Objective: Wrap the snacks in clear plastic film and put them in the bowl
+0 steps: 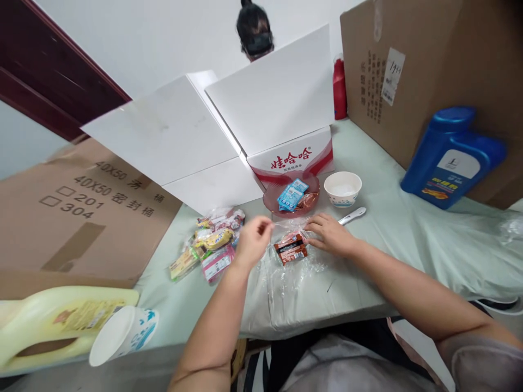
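Observation:
A clear plastic bag [300, 277] lies on the table in front of me, with a brown-and-black snack packet [291, 249] in or under its film. My left hand [255, 239] is closed in a pinch at the bag's upper left edge. At the upper right edge, my right hand [329, 235] has its bent fingers on the film, which stretches between both hands. Just beyond stands a pinkish glass dish [273, 202] holding blue sachets [292, 196] and brown packets. A white-handled tool [352, 215] rests beside my right hand; its far part is hidden.
Left of my left hand is a pile of wrapped snacks [214, 239]. A paper bowl [343, 188] stands right of the dish. Around are white cartons [278, 98], brown boxes [81, 218], a blue bottle [453, 158], a yellow jug [81, 316] and a tipped paper cup [122, 335]. Another person [255, 32] is behind.

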Action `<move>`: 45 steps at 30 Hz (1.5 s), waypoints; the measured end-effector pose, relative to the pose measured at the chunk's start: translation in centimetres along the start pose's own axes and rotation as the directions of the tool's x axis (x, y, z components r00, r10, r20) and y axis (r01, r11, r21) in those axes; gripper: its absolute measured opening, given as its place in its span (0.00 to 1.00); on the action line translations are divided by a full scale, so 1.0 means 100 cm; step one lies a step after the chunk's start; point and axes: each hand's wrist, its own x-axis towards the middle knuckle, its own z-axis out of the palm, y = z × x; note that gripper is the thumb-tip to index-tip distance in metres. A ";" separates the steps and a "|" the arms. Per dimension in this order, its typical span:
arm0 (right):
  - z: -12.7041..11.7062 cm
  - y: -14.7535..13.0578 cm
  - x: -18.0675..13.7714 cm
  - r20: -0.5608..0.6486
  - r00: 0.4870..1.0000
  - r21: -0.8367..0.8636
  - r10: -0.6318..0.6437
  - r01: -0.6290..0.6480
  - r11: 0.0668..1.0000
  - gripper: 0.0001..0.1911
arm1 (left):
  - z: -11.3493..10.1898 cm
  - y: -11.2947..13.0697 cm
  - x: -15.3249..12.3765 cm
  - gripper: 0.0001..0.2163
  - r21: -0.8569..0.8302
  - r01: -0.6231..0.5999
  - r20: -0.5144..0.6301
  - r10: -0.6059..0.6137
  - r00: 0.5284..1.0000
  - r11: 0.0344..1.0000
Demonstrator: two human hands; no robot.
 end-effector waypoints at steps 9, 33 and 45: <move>0.000 -0.008 -0.003 0.297 0.954 0.037 -0.038 0.028 0.999 0.26 | 0.049 0.006 -0.023 0.32 0.269 -0.024 0.409 -0.092 0.908 0.963; 0.009 0.002 -0.006 0.339 0.937 -0.105 0.082 -0.049 0.993 0.48 | 0.032 0.004 0.141 0.18 -0.300 0.169 0.434 -0.023 0.901 0.939; 0.005 -0.004 -0.006 0.303 0.926 -0.170 0.223 -0.178 0.969 0.42 | 0.039 0.005 -0.010 0.05 0.123 -0.171 0.311 0.126 0.942 0.978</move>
